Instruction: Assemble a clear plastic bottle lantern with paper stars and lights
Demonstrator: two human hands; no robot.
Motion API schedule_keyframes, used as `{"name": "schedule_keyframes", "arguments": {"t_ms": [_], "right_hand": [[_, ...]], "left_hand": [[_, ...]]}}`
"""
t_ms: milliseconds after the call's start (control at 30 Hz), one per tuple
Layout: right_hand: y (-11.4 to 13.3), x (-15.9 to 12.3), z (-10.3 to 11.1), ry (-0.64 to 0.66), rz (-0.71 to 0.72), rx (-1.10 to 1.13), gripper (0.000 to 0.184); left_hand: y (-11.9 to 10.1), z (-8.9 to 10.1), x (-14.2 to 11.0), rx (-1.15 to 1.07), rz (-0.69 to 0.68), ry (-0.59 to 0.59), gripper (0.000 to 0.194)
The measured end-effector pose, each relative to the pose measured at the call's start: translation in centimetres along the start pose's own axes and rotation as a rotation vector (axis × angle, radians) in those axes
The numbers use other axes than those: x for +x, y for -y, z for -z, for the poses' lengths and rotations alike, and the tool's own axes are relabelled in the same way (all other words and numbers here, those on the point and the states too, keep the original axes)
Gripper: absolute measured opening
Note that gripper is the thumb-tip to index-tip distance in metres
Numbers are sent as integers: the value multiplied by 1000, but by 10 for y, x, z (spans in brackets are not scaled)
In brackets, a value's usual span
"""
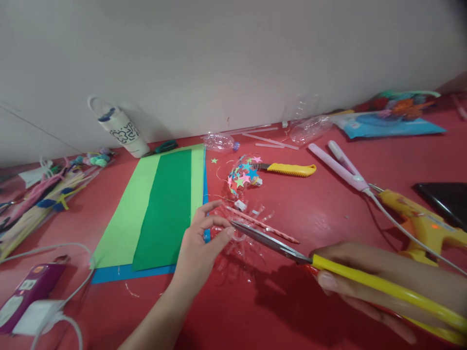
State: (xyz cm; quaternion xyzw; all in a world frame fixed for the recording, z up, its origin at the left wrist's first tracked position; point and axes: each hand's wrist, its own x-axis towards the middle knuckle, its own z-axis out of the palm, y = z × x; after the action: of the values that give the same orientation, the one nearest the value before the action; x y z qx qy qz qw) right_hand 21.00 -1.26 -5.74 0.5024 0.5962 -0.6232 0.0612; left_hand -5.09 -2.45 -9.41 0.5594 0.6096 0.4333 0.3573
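My left hand [202, 238] is closed in a pinch, thumb and fingertips together at a clear plastic piece [242, 250] cut into thin strips. A bit of blue [207, 236], perhaps a bottle cap, shows beside its fingers. In my right hand [343, 277] is a pair of scissors [365, 281] with yellow handles. The long blades look shut or nearly so, and their tips reach my left thumb and the plastic. Just beyond the blades lies a pink twisted stick [264, 225]. The exact pinch point is partly hidden by the fingers.
Behind the hands are colourful paper stars [241, 177], a yellow cutter knife [292, 169] and a small clear bottle [219, 142]. Green sheets [164, 209] lie left. At right are a pink hair straightener [339, 167] and a yellow glue gun [412, 218]. A tumbler [124, 131] stands against the wall.
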Motion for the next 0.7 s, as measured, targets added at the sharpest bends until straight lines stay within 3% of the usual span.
{"name": "schedule_keyframes", "arguments": {"t_ms": [100,233,500,700], "right_hand": [[2,2,0,-42,-9,-57,49],[1,4,2,7,-32,-123,52],[1,5,-2,-21,22,-59,42],[-1,11,-5,-110,40,-100,39]], "left_hand": [[1,0,0,8,7,-12,9],[0,-1,-1,7,18,-13,10],[-2,1,1,14,35,-11,13],[-4,3,1,17,21,-8,13]]}}
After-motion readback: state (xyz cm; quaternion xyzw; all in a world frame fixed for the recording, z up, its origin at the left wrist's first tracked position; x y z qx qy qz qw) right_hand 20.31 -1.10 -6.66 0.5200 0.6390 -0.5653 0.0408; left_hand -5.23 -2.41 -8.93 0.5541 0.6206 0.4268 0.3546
